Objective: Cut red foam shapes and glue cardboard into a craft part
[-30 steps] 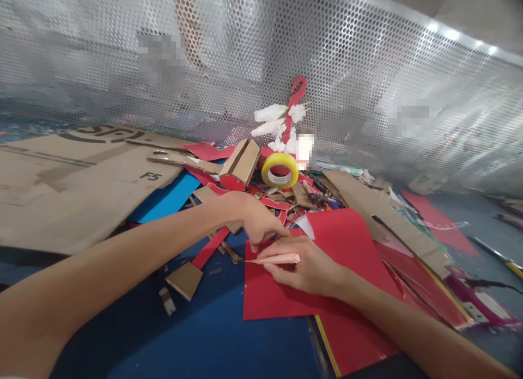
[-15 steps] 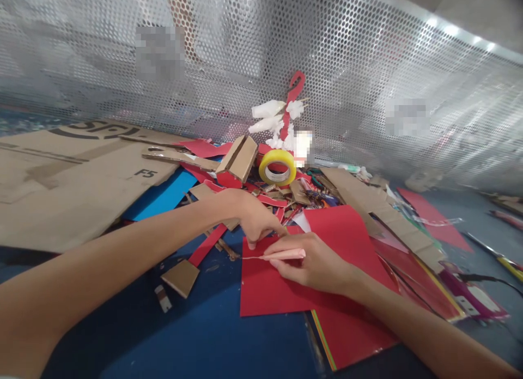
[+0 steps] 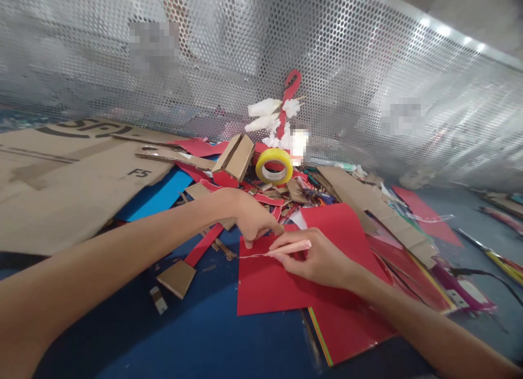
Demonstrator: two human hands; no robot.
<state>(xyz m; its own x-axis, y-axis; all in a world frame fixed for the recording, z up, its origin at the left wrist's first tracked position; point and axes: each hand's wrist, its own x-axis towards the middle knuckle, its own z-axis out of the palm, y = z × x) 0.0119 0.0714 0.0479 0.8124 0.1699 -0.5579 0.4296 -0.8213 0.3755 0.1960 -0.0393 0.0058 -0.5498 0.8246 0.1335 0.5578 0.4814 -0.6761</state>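
Observation:
My right hand is closed round a slim pink pen-shaped tool, whose tip points left and meets a sheet of red paper. From that tip a thin pale line runs to the sheet's left edge; I cannot tell whether it is drawn or cut. My left hand presses down on the upper part of the same sheet, thumb and forefinger apart, just above the line. Beneath the right forearm lies more red paper, with green and orange edges showing at its left side.
A roll of yellow tape and a folded cardboard piece stand behind my hands among scraps. Large flat cardboard lies left; a purple power strip sits right. A perforated metal panel rises behind.
The pink tool's tip has shifted slightly right along the paper, and more of the pale line shows behind it. My left hand stays pressed on the sheet.

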